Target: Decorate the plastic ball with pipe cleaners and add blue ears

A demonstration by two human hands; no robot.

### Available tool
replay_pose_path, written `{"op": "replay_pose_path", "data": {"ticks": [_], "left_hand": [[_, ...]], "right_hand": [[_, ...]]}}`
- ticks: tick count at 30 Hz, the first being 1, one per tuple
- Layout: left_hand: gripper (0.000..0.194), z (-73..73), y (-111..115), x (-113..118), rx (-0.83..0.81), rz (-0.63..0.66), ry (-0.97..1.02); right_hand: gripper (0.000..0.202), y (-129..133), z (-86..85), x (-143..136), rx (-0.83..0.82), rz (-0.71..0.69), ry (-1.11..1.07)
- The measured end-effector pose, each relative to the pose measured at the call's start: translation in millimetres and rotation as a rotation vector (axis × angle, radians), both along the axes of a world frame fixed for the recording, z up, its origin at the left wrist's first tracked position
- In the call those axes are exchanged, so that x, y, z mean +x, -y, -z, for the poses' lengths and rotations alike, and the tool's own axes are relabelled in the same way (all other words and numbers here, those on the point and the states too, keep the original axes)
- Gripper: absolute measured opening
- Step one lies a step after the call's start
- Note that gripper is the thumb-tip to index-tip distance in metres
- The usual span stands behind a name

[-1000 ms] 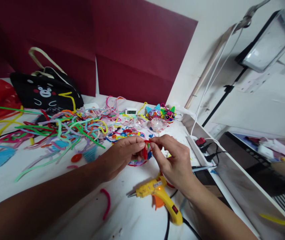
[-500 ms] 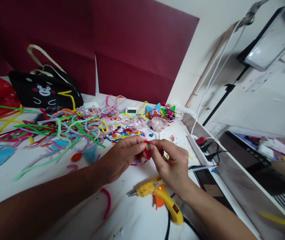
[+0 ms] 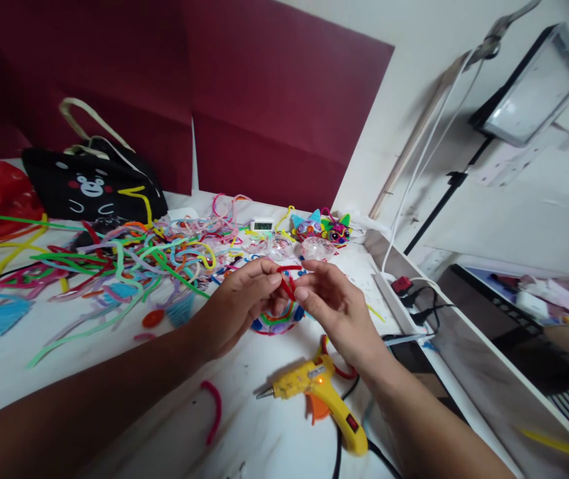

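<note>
Between my hands is a bent red pipe cleaner (image 3: 288,289). My left hand (image 3: 244,303) pinches its left side with thumb and fingers. My right hand (image 3: 337,303) holds its right end between thumb and forefinger. Just beneath them a round piece (image 3: 277,322), covered in coloured pipe cleaners, lies on the table, partly hidden by my fingers. A yellow glue gun (image 3: 314,386) with a lit orange light rests below my right hand, its nozzle pointing left. To its left is a curved pink pipe cleaner (image 3: 213,412).
A pile of loose pipe cleaners (image 3: 129,259) spreads left, before a black bag (image 3: 92,183). Behind my hands stand clear domes (image 3: 317,249), two decorated cat faces (image 3: 337,229) and a small clock (image 3: 262,225). At the right are a power strip (image 3: 396,299) and lamp (image 3: 538,86).
Both hands have shifted slightly and the red pipe cleaner now shows as a wider, bent shape between them. More of the round piece beneath is visible.
</note>
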State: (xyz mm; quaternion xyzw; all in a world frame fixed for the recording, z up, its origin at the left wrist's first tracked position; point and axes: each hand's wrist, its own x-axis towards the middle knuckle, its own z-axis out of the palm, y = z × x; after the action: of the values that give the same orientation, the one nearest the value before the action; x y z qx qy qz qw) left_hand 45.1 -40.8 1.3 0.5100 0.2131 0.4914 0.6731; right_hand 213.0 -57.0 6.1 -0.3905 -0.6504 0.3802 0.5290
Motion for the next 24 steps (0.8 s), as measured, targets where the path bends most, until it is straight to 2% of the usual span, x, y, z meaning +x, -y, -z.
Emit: {"op": "replay_pose_path", "data": {"ticks": [2,9,14,19,24], "left_hand": [[0.013,0.4,0.4,-0.3,0.030,-0.033,-0.031],[0.016,3.0,0.4,1.1,0.069,-0.094,-0.117],[0.017,5.1,-2.2,0.2,0.091,-0.137,-0.179],[0.021,3.1,-3.8,-2.5,0.216,-0.244,-0.314],[0.021,0.0,-2.3,-3.4,0.234,-0.297,-0.386]], "right_hand": [[0.041,-1.0,-1.2,-1.2,-0.102,-0.057,-0.110],[0.048,-1.4,-2.9,0.8,-0.207,-0.097,-0.261],[0.044,-0.1,-2.1,0.1,-0.165,-0.060,-0.216],[0.042,1.4,-1.5,-1.3,-0.128,-0.045,-0.148],[0.043,2.2,-1.2,-1.5,-0.093,-0.040,-0.181]]}}
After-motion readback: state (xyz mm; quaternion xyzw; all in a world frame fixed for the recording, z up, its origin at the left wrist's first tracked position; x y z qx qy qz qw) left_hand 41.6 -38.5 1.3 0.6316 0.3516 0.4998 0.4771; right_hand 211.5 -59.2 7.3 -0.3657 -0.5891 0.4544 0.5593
